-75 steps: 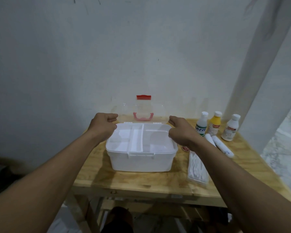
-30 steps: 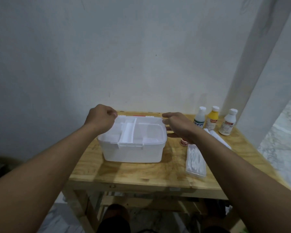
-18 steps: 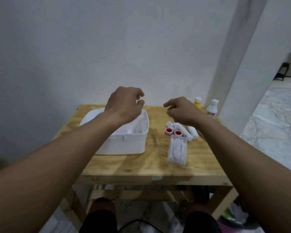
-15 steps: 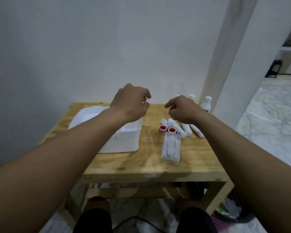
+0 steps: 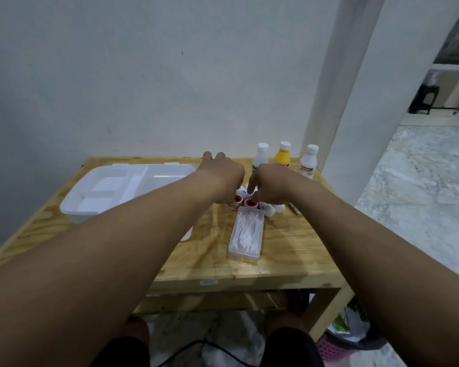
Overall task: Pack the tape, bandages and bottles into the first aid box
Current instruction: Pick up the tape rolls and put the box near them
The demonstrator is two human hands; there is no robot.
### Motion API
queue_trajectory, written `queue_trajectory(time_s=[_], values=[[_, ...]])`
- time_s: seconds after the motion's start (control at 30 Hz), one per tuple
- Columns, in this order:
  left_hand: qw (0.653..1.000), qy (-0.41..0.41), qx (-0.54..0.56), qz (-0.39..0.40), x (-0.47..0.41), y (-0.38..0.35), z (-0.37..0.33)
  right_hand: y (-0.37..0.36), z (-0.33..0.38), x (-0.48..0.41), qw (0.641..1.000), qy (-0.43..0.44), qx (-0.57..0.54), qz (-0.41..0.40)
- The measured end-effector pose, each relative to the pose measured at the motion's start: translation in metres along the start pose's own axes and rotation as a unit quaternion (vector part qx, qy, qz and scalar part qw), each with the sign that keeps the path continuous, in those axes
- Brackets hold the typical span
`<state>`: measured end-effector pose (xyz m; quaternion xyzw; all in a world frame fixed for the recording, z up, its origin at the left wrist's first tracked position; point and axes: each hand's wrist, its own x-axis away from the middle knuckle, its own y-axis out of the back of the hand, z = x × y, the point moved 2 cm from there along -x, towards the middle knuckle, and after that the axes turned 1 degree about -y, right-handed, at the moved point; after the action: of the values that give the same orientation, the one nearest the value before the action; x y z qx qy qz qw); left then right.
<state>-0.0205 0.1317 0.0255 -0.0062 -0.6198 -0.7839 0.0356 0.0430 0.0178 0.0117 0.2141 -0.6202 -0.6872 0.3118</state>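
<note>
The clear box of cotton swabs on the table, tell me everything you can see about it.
The box of cotton swabs is a long, flat, clear plastic case packed with white swabs lying lengthwise. It looks shut and lies flat on the wooden table, right of the first aid box. Its far end sits near two red-centred tape rolls. Neither of the hands touches it.

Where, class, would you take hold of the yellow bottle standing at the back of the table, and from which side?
Grip the yellow bottle around its body, just below the white cap, coming from the front. It stands upright between two white bottles, so the flanks look crowded, and the wall is close behind. Fingers closing from the near side should probably lift it straight up.
</note>
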Motion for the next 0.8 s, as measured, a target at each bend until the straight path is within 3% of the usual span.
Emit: queue_trajectory(time_s=[0.17, 0.37, 0.6, 0.8], values=[[0.999, 0.024, -0.017, 0.014, -0.003, -0.004, -0.001, -0.001, 0.001, 0.0, 1.0, -0.007, 0.001, 0.001], [0.994, 0.064, -0.04, -0.082, 0.003, 0.002, 0.019, -0.007, 0.011, 0.008, 0.999, -0.022, 0.018, 0.036], [0.994, 0.049, -0.056, -0.082, 0.007, 0.001, 0.012, 0.0, 0.02, 0.018, 0.998, -0.035, 0.034, 0.045], [0.984, 0.133, -0.003, -0.118, 0.025, 0.012, 0.021, 0.004, 0.044, 0.049, 0.991, -0.089, 0.027, 0.097]])
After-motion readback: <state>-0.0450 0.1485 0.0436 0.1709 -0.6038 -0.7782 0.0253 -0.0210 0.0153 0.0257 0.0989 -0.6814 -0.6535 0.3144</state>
